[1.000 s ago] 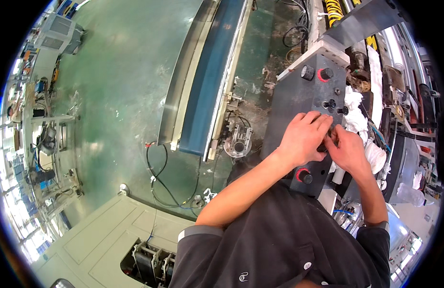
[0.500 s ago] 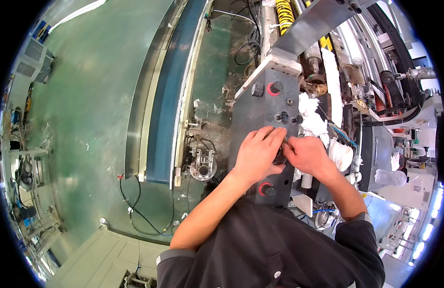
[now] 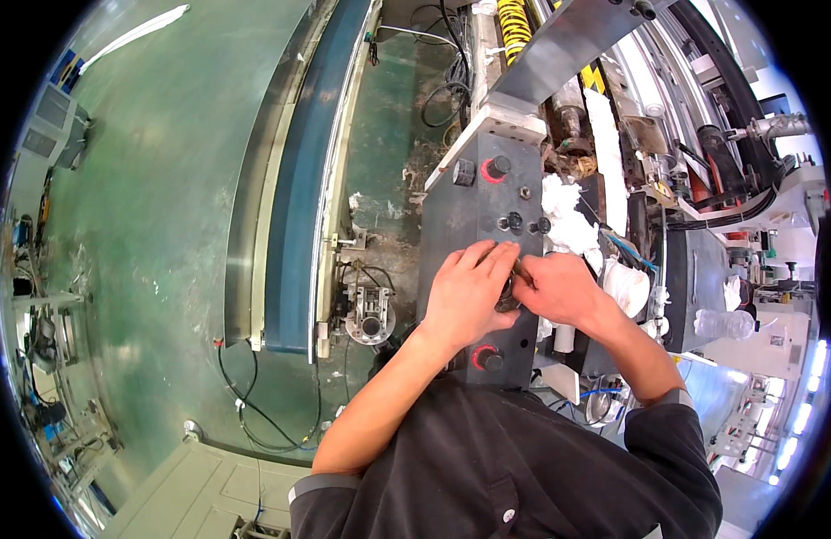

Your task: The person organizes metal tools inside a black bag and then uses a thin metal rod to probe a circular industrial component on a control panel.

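Observation:
Both hands meet over the dark metal plate [image 3: 456,216] of a machine. My left hand [image 3: 471,292] curves around a dark, round metal part [image 3: 505,296] that shows only in slivers between the hands, its thumb at the near side. From the right, my right hand [image 3: 559,287] is closed, thumb and forefinger pressed together against that part. Whatever it pinches is hidden. Beyond the fingers, several dark bolts [image 3: 515,221] stick up from the plate. Nearer to me is a black knob [image 3: 489,358] with a red ring, and a similar red-ringed knob [image 3: 496,169] sits at the far end.
White crumpled material [image 3: 568,216] lies along the plate's right side. A metal beam [image 3: 559,56] slants over the far end. On the left runs a long blue conveyor belt [image 3: 294,225], with a small metal device [image 3: 369,314] beside it. A clear plastic bottle [image 3: 725,324] lies at the right.
The whole view has shifted slightly, so the plate and hands appear a little farther left. Both hands keep nearly the same hold at the same spot on the plate.

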